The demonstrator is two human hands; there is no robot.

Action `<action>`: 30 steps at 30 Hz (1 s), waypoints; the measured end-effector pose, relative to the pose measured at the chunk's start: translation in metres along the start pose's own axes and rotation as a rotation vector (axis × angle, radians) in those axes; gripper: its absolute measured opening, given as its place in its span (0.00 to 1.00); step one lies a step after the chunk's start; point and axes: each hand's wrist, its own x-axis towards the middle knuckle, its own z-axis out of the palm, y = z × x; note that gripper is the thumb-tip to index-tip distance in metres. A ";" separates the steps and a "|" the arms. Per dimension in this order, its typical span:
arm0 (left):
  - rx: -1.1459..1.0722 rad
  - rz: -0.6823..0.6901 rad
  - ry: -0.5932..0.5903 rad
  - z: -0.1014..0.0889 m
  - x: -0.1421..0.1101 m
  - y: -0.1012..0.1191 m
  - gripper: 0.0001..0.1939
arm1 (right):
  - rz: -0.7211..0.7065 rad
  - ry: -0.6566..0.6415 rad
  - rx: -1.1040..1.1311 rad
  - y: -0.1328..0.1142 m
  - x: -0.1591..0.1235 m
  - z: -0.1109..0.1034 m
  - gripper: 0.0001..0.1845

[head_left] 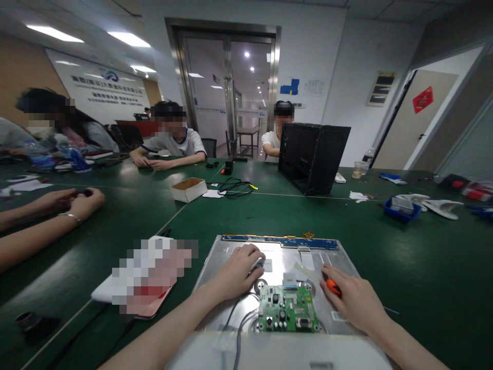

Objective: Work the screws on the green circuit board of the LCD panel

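A silver metal panel [339,259] lies flat on the green table in front of me, with a blue strip board [285,241] along its far edge and a green circuit board [287,308] near its front. My left hand [239,270] rests curled on the panel just left of the green board, fingers closed over a small object I cannot make out. My right hand [356,300] sits at the panel's right side, wrapped round a screwdriver with an orange and black handle [333,287]. Grey wires [234,318] run from under my left hand toward me.
A pixelated flat item [148,277] lies left of the panel. Farther off are a small cardboard box [188,189], black cables [234,187], a black open case [311,156] and a blue tray [400,208]. Other people sit at the far side, and another person's arms [46,216] lie at left.
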 end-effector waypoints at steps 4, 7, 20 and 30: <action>0.024 0.006 0.009 0.003 0.008 0.000 0.09 | 0.014 0.010 -0.004 0.005 0.004 0.000 0.20; 0.013 0.008 0.027 0.004 0.013 0.000 0.08 | 0.017 0.010 0.009 0.008 0.008 -0.002 0.18; -0.204 -0.018 0.068 -0.001 0.013 -0.013 0.12 | 0.134 0.197 1.372 -0.033 0.088 -0.068 0.23; -0.156 -0.011 0.035 -0.004 0.005 -0.009 0.02 | 0.309 -0.101 1.694 -0.028 0.111 0.011 0.35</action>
